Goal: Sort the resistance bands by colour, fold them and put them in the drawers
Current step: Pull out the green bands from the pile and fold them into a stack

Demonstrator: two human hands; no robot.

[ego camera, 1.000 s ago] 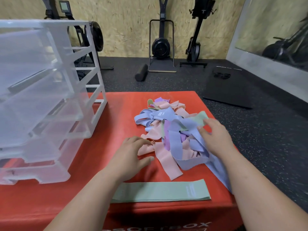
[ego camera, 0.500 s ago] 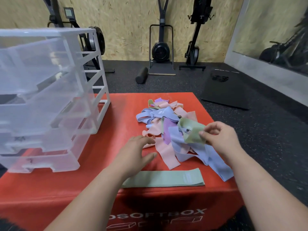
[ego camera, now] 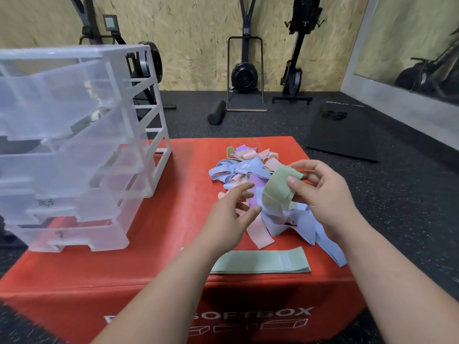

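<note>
A tangled pile of resistance bands [ego camera: 246,170], blue, pink, purple and green, lies on the red soft box [ego camera: 173,244]. My right hand [ego camera: 323,194] pinches a green band [ego camera: 275,189] and holds it lifted above the pile. My left hand [ego camera: 228,217] hovers just left of it with fingers spread, holding nothing. Another green band [ego camera: 260,263] lies flat near the box's front edge. A clear plastic drawer unit [ego camera: 74,150] stands at the left of the box, its drawers pulled partly out.
Black rubber flooring surrounds the box. A black foam roller [ego camera: 216,112], exercise machines [ego camera: 246,73] and a black mat [ego camera: 345,135] sit behind. A mirror [ego camera: 409,45] lines the right wall.
My right hand has drawn a green band out of the pile and raised it. My left hand has lifted off the box and moved toward that band.
</note>
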